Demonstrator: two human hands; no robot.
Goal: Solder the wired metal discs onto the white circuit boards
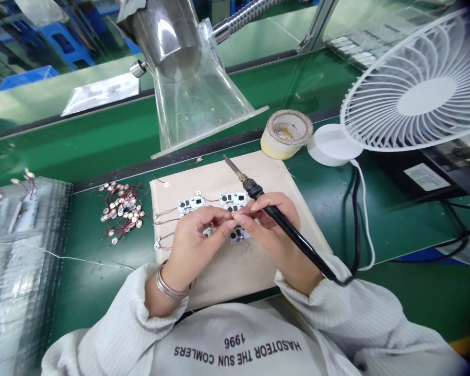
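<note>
My right hand holds a black soldering iron, its metal tip pointing up and away to the left. Its thumb and index finger also meet the fingertips of my left hand. My left fingers are closed in a pinch, but whatever small thing lies between them is hidden. Just beyond and under the fingers are several white circuit boards on a beige board. Small round discs with thin red and black wires lie along its left side, some running to the circuit boards.
A pile of wired discs lies left of the board, near stacked clear plastic trays. Behind stand a tape roll and a white fan. A metal duct with a clear plastic hood hangs over the back edge.
</note>
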